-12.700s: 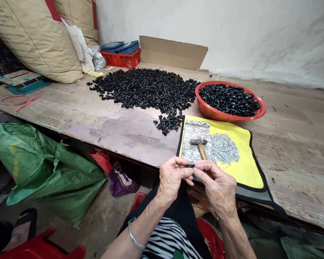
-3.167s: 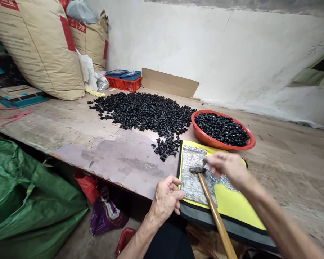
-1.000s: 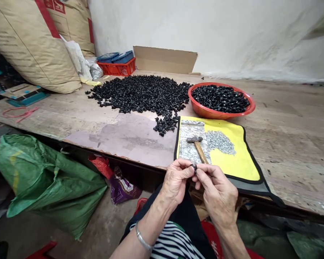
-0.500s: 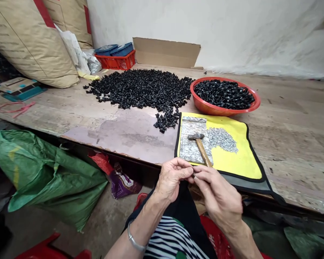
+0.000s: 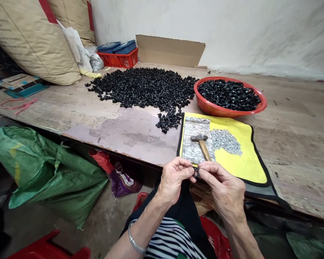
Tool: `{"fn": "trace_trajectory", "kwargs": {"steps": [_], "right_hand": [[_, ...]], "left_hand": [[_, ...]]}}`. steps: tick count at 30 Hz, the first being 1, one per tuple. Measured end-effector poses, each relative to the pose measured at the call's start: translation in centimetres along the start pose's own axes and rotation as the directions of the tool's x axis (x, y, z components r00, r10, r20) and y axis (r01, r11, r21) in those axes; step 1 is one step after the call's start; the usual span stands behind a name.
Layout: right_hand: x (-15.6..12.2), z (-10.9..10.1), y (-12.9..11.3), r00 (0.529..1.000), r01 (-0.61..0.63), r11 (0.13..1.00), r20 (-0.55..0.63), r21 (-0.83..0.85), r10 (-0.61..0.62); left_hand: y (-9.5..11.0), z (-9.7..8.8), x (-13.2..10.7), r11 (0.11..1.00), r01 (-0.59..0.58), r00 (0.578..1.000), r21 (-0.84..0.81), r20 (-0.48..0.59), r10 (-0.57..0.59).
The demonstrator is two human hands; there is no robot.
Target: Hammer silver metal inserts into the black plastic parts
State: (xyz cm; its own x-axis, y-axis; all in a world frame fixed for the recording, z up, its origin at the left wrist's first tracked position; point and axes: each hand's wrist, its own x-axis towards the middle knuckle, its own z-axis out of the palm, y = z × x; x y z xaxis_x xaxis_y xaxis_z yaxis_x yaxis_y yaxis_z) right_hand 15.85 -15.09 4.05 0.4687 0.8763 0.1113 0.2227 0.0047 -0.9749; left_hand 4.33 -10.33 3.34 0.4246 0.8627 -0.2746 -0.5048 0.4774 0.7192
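Observation:
Between my fingertips, at the table's front edge, is a small black plastic part [image 5: 196, 173]. My left hand [image 5: 175, 179] pinches it from the left, thumb on top. From the other side my right hand [image 5: 223, 185] has its thumb and fingers closed at the same part. Just beyond the hands, a hammer [image 5: 203, 146] with a wooden handle lies on a worn metal plate [image 5: 190, 153]. The plate rests on a yellow mat [image 5: 248, 165] with black edging. Beside it is a heap of tiny silvery pieces [image 5: 226, 141].
A large pile of black parts [image 5: 145, 88] spreads over the wooden table [image 5: 294, 129]. A red basin [image 5: 232, 114] full of similar parts stands behind the mat. Big paper sacks [image 5: 43, 46] and a red crate [image 5: 121, 60] are at back left. A green sack [image 5: 43, 172] stands below.
My fingertips have parted slightly, and the black part now shows between them. The right hand has turned a little. The whole view has shifted slightly.

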Motion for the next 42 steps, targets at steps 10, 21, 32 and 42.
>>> {"fn": "trace_trajectory", "kwargs": {"steps": [10,21,32,42], "right_hand": [[0.4,0.1,-0.4,0.999,-0.028,1.000,0.044,0.011,0.027],[1.0,0.2,-0.6,0.927,-0.367,0.915,0.147,0.165,0.345],[0.3,1.1,-0.2,0.960,-0.279,0.916,0.066,0.289,0.272],[1.7,0.6,-0.9,0.978,-0.209,0.974,-0.008,0.083,0.211]], "left_hand": [[-0.2,-0.2,0.1,0.996,-0.059,0.998,0.060,-0.003,0.060],[0.1,-0.4,-0.1,0.976,-0.084,0.996,0.203,0.006,0.084],[0.5,-0.3,-0.5,0.978,-0.098,0.995,0.185,0.032,0.093],[0.7,0.4,1.1,0.981,-0.064,0.998,0.184,-0.017,0.068]]}}
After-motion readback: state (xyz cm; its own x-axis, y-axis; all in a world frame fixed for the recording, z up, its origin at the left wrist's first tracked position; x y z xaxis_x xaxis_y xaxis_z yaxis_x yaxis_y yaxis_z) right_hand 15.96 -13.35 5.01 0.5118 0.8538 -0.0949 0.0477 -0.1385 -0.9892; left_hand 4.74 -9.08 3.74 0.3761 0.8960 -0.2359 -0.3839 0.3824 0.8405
